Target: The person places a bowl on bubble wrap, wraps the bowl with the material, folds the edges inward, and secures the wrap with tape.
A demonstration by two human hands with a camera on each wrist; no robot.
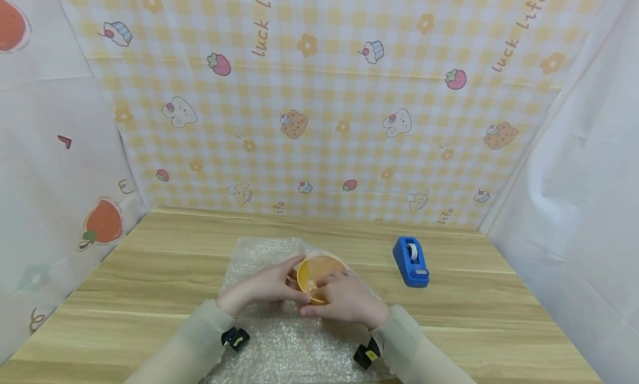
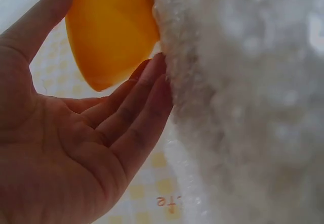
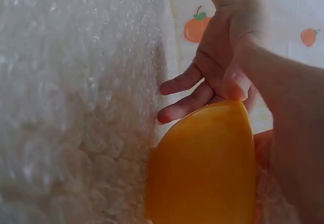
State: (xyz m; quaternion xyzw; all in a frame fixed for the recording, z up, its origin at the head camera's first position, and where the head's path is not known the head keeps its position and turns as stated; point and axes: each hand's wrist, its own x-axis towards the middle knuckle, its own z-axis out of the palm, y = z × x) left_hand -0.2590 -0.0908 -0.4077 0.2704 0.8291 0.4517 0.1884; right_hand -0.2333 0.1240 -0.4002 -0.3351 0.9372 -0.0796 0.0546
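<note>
On a sheet of bubble wrap [image 1: 299, 345] sits a yellow bowl [image 1: 301, 273], its opening up. Clear bubble wrap also lies over the bowl's right part and inside it. My left hand [image 1: 272, 284] holds the bowl at its left side. In the left wrist view, the thumb of the left hand [image 2: 76, 143] is at the rim and the other fingers reach low by the wrap. Across the bowl comes my right hand [image 1: 344, 298], its fingers pressing the wrap inside and its thumb stretched outside the near rim. The fingertips of the right hand are partly hidden.
A blue tape dispenser [image 1: 411, 263] with a roll of tape stands right of the wrap on the wooden table [image 1: 479, 317]. A yellow checked curtain [image 1: 329, 95] hangs behind the table, with white cloth [image 1: 574, 178] along the right side.
</note>
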